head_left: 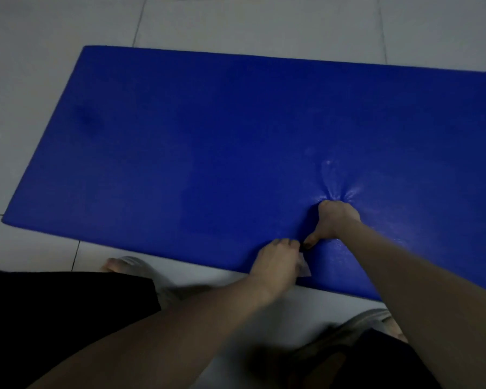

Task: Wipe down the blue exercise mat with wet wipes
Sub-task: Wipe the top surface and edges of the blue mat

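The blue exercise mat (208,141) lies flat on the pale tiled floor (236,21), with its near long edge just ahead of the person's feet. Both hands work at that near edge. The right hand (334,220) presses its knuckles into the mat, so the cover puckers into creases fanning away from it; its grip is curled shut, though whether anything sits inside it I cannot tell. The left hand (278,256) rests on the mat's near edge, touching the right thumb, fingers closed over a wet wipe (305,266), of which only a small pale corner shows.

The mat shines faintly around the right hand, which suggests that patch is already damp; the far-left part of the mat looks dull and probably unwiped.

Risks from here, as I judge them:
- The wipe is bunched small, so strokes may skip strips of the mat.
- Hard pressing on 1 spot could drag the cover or shove the mat across the smooth tiles.
- A sandalled foot (129,265) beside the mat's near edge could slip on damp floor.
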